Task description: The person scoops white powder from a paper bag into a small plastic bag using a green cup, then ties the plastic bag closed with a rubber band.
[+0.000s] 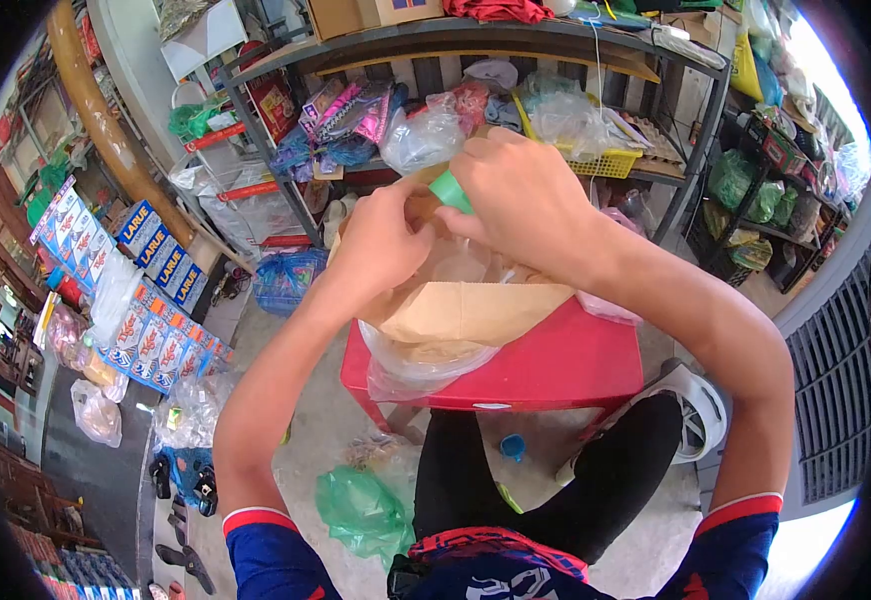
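Observation:
A wide-mouthed brown paper bag (461,312) sits on a small red plastic table (576,360), with clear plastic under its near side. My right hand (516,185) is closed around a smooth green piece (451,192), rounded like a cup or a roll, over the bag's far side. Just left of it, my left hand (384,240) has its fingers curled inward above the opening. What those fingers hold is hidden by the hand. Clear plastic shows inside the bag, between my wrists.
Behind the table stands a metal shelf (701,110) with plastic bags and a yellow basket (611,162). Beer cartons (161,335) are stacked at left. On the floor lie a green plastic bag (364,510) and a blue cup (513,447). A white fan (701,415) stands at right.

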